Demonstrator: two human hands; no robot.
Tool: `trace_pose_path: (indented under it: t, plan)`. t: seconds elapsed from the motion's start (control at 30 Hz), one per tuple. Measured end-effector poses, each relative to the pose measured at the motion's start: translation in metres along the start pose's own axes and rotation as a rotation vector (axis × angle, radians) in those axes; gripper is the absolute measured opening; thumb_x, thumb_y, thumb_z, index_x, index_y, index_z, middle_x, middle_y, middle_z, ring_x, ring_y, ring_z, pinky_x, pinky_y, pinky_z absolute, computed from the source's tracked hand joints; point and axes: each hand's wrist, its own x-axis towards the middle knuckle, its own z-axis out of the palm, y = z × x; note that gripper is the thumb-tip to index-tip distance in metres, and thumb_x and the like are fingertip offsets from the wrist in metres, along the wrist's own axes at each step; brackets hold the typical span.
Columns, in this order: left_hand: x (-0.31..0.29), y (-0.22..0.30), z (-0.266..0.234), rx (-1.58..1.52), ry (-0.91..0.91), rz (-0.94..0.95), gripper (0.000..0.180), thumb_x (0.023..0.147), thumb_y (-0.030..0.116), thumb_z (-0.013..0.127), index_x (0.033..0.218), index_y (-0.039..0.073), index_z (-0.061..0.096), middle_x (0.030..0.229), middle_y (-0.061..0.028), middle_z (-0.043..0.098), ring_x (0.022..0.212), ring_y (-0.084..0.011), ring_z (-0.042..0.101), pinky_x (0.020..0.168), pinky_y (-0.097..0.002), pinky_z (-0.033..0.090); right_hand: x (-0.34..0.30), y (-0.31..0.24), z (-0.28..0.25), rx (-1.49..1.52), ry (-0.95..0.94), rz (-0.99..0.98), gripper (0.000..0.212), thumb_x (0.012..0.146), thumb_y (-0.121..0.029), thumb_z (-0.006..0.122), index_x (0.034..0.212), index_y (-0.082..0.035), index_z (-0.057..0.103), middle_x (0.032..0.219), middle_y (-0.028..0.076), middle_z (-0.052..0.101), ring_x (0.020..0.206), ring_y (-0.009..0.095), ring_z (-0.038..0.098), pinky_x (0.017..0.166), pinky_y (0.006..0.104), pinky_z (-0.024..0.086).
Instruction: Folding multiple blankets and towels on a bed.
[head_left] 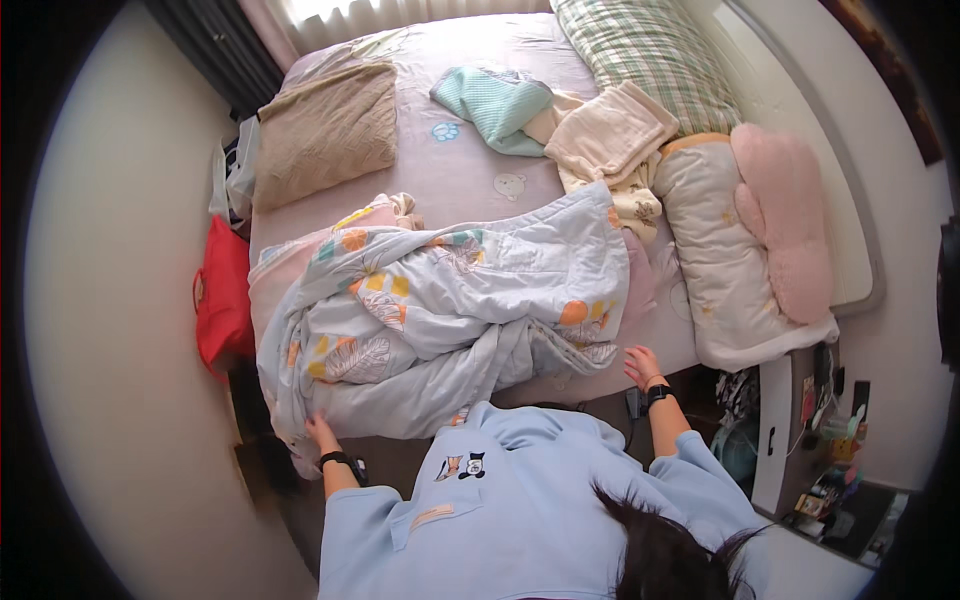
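A pale blue quilt (480,275) with orange, yellow and leaf prints lies rumpled across the near half of the bed. Its near left edge hangs over the side of the mattress. My left hand (321,434), with a black band at the wrist, is against that hanging edge; its fingers are too small and partly hidden to show whether they grip the cloth. Just right of the quilt's near right corner is my right hand (643,367), with a dark watch on the wrist. Its fingers are apart and hold nothing, over the edge of the bed sheet (660,345).
A brown folded blanket (330,130) lies far left. A mint green blanket (495,105) and a cream folded blanket (610,130) are mid-bed. Pillows (715,240) and a pink plush cushion (790,225) line the headboard. A red bag (222,300) stands left; a cluttered nightstand (785,430) stands right.
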Motion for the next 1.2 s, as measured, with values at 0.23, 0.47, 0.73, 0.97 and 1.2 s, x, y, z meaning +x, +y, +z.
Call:
trace_pose_path:
  t: [0.23,0.47,0.73,0.97,1.2]
  plan:
    - [-0.054,-0.004,0.017,-0.988,-0.083,-0.589,0.048,0.082,0.040,0.050,0.113,0.003,0.051,0.113,-0.0072,0.055,0.103,-0.0269,0.052,0.087,-0.0397,0.042,0.058,-0.030,-0.031,-0.088,0.255,0.052,0.061,0.065,-0.028,0.071,0.117,-0.016,0.042,0.116,0.006,0.043,0.111,0.024,0.037,0.080,0.0473,0.036]
    - [-0.061,0.146,-0.008,-0.832,-0.042,-0.132,0.040,0.073,0.018,0.058,0.107,-0.001,0.052,0.100,-0.0138,0.057,0.088,-0.0262,0.058,0.078,-0.0371,0.048,0.118,-0.046,0.021,-0.184,0.035,-0.045,0.106,0.058,-0.041,0.077,0.137,-0.008,0.016,0.138,0.015,0.027,0.124,0.035,0.027,0.095,0.0575,0.025]
    - [-0.108,0.242,-0.023,-0.647,-0.129,-0.117,0.047,0.064,0.007,0.063,0.109,0.002,0.049,0.100,-0.0104,0.054,0.091,-0.0222,0.054,0.078,-0.0341,0.046,0.130,-0.045,0.101,-0.219,-0.270,0.036,0.045,0.074,-0.041,0.063,0.099,-0.003,0.057,0.087,0.009,0.062,0.067,0.023,0.058,0.062,0.0376,0.048]
    - [-0.072,0.263,-0.051,-0.729,-0.217,0.547,0.034,0.084,0.023,0.044,0.108,0.001,0.051,0.109,-0.0131,0.055,0.100,-0.0282,0.054,0.090,-0.0411,0.044,0.039,-0.290,0.063,0.250,-0.586,-0.562,0.029,0.092,-0.030,0.041,0.099,-0.006,0.055,0.087,0.007,0.059,0.077,0.017,0.059,0.070,0.0305,0.049]
    - [-0.035,0.466,-0.223,-0.810,0.194,0.654,0.023,0.084,0.027,0.054,0.076,0.005,0.055,0.070,-0.0050,0.056,0.066,-0.0179,0.055,0.062,-0.0303,0.048,-0.101,-0.500,-0.270,0.354,0.461,-1.210,0.036,0.089,-0.029,0.046,0.106,0.002,0.056,0.093,0.008,0.061,0.080,0.019,0.059,0.071,0.0316,0.048]
